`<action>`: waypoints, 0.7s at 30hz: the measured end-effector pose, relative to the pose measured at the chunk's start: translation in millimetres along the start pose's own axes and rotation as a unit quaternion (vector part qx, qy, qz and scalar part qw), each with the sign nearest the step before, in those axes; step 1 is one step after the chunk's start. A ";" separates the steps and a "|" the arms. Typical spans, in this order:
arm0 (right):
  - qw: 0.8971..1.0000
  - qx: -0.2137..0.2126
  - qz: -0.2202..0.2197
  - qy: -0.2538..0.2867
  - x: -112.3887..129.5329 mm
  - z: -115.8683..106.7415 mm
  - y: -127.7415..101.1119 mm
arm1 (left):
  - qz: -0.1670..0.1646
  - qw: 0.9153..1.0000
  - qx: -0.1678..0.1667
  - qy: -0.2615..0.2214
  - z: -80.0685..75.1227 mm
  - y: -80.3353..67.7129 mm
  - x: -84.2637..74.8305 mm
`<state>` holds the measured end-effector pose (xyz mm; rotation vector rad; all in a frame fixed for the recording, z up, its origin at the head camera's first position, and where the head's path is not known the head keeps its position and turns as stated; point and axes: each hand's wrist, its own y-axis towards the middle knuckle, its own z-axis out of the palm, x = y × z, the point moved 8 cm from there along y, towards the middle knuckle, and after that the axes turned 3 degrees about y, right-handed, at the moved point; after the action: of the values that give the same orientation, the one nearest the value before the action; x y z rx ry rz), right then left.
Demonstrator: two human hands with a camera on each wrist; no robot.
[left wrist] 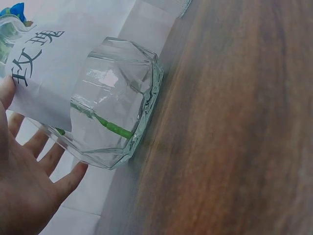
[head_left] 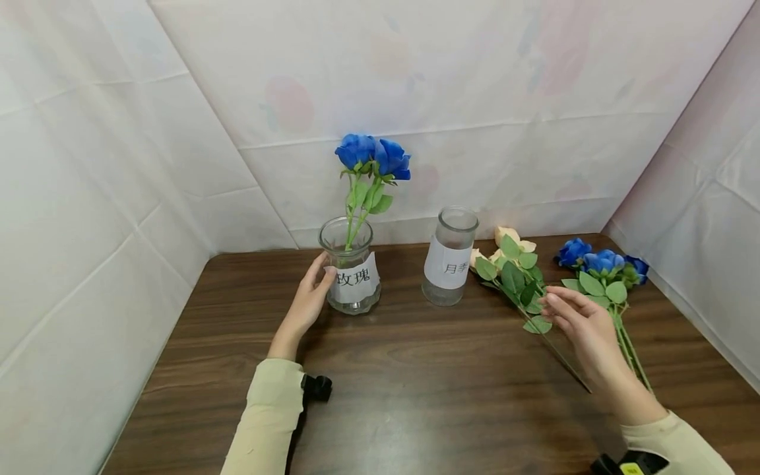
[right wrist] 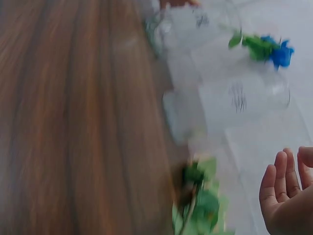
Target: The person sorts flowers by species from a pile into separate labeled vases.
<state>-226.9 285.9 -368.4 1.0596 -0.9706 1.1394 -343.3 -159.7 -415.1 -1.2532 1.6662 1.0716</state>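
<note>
Head view: left hand (head_left: 305, 305) steadies the rose vase (head_left: 351, 274), fingers straight — right hand (head_left: 584, 330), fingers relaxed and empty, nears the cream roses (head_left: 510, 264) — gripping a stem seems next.

Dark wooden table (head_left: 415, 369), white sheeted walls (head_left: 89, 198)

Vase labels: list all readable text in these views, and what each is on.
"玫瑰": paper label on the left glass vase holding blue roses, touched by the left hand; also seen in the left wrist view.
"月季": paper label on the empty right glass vase.
Right wrist view: label marks too blurred to read.
</note>
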 end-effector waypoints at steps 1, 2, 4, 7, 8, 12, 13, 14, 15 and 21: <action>1.000 -0.006 0.001 -0.006 -0.1 -8.9 -1.9 | 0.000 1.000 0.002 0.001 0.6 -0.2 -0.1; 1.000 -0.015 0.003 -0.012 -0.3 -17.8 -3.7 | 0.001 1.000 0.004 0.003 1.3 -0.4 -0.3; 0.999 -0.030 0.007 -0.020 -0.6 -35.0 -6.7 | 0.002 1.000 0.006 0.002 2.0 -0.7 -0.5; 0.999 -0.047 0.016 -0.023 -1.0 -58.2 -9.1 | 0.006 1.000 0.006 0.001 2.5 -1.2 -0.5; 0.998 -0.052 0.018 -0.015 -1.0 -65.2 -9.4 | 0.005 1.000 0.006 0.001 2.5 -1.4 -0.4; 0.997 -0.063 0.026 0.024 -0.3 -91.8 -9.2 | 0.008 1.000 0.006 -0.004 1.7 -1.7 -1.0; 0.997 -0.068 0.028 0.030 0.0 -98.2 -9.1 | 0.003 1.000 0.009 -0.007 1.5 -3.0 -4.7; 0.997 -0.072 0.027 0.033 0.0 -104.4 -9.1 | -0.001 1.000 0.010 -0.007 1.1 -5.1 -9.6; 0.997 -0.076 0.029 0.016 0.4 -111.1 -9.4 | -0.002 1.000 0.010 -0.007 0.7 -5.3 -9.9; 0.995 -0.080 0.029 -0.041 0.5 -143.1 -7.7 | 0.000 1.000 0.007 -0.001 0.2 -2.5 -0.4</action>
<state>-210.9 424.4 -401.4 0.9595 -1.1452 1.0525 -340.8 -159.8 -415.2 -1.2440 1.6695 1.0594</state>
